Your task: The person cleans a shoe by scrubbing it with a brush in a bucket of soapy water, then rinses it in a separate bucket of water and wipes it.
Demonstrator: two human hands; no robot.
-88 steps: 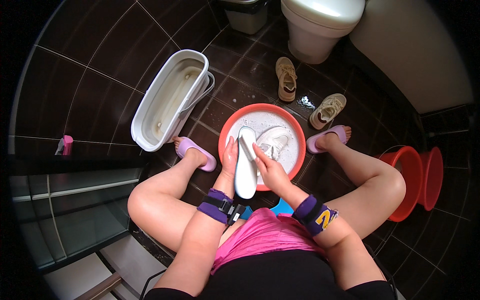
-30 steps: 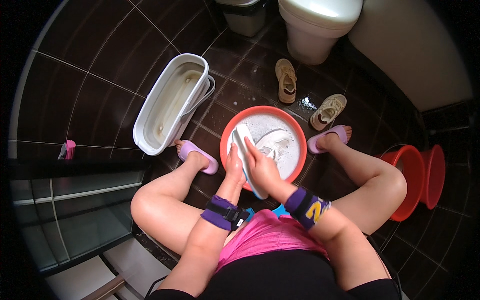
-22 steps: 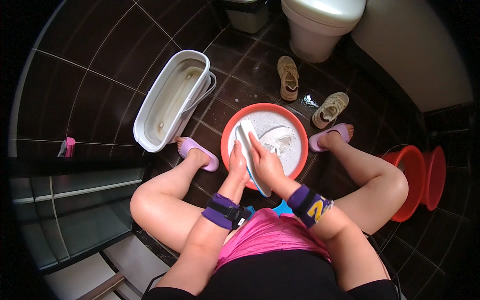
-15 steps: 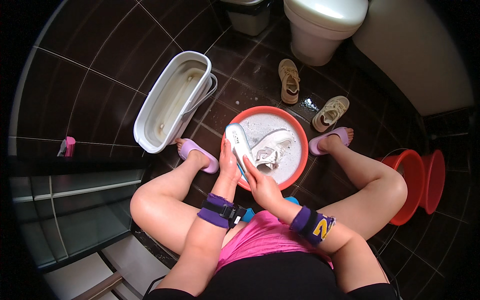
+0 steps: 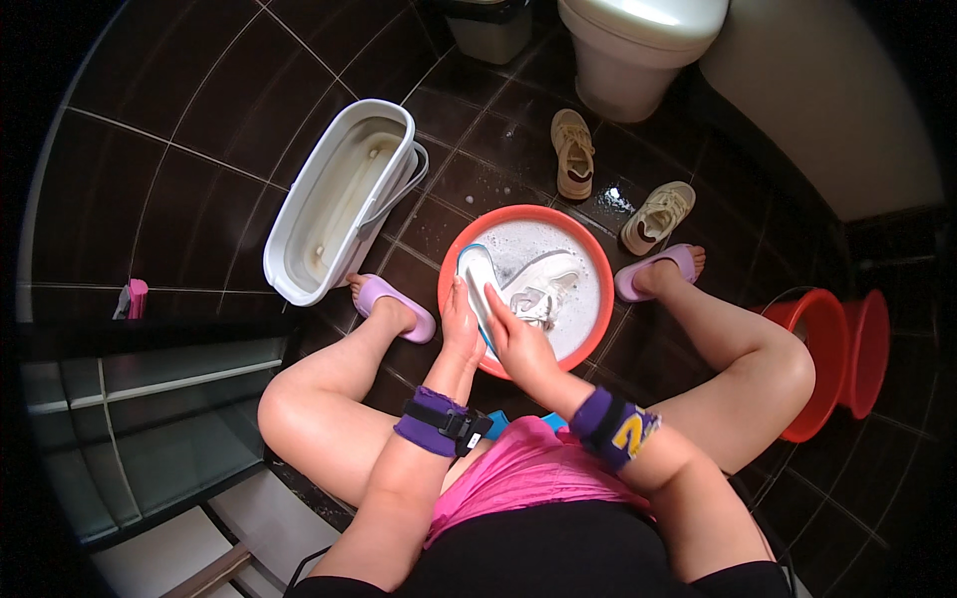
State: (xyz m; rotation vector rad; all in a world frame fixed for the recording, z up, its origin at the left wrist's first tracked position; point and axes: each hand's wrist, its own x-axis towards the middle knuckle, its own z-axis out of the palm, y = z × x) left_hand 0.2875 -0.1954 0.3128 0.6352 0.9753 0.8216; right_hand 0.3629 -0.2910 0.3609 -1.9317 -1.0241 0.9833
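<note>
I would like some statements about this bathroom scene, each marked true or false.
1. Both hands are on a white shoe: left hand, right hand, white shoe. True.
2. The round basin is blue. False: it is red, with foamy water inside.
3. A second white shoe lies in the basin. True.
4. The two beige shoes are in the white tub. False: they lie on the dark tiled floor near the toilet.
5. The person wears purple slippers. True.
</note>
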